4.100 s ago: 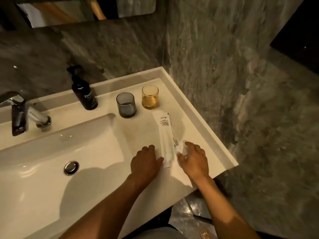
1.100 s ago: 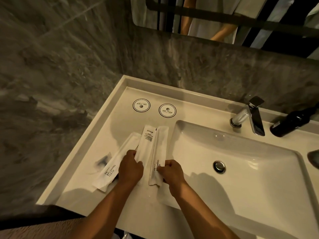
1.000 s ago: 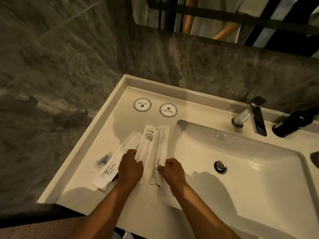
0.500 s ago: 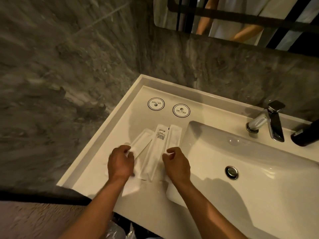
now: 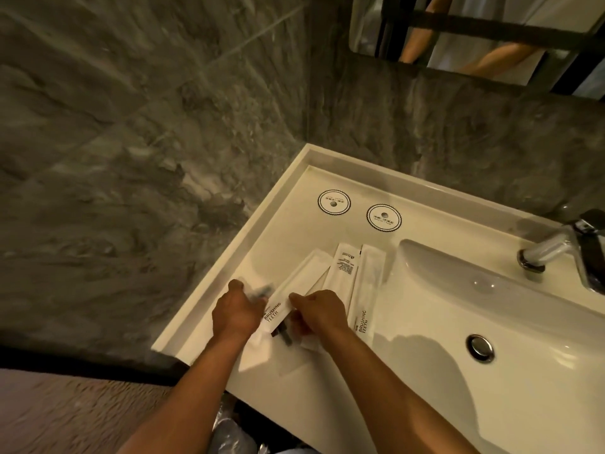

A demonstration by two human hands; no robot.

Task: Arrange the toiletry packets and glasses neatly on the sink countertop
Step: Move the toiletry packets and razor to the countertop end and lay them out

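Diagonally lies the toothbrush packet (image 5: 296, 290), right hand (image 5: 319, 311) pinching it, left hand's (image 5: 237, 311) grip unclear.

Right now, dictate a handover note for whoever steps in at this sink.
Left hand rests on a blurred clear packet; whether its grip is closed is unclear.
Right hand pinches the slanted toothbrush packet.
Two more long packets lie roughly parallel beside the basin.
Two round coasters sit bare; no glasses in view.
Left: straighten the slanted packet, tidy the clear one.
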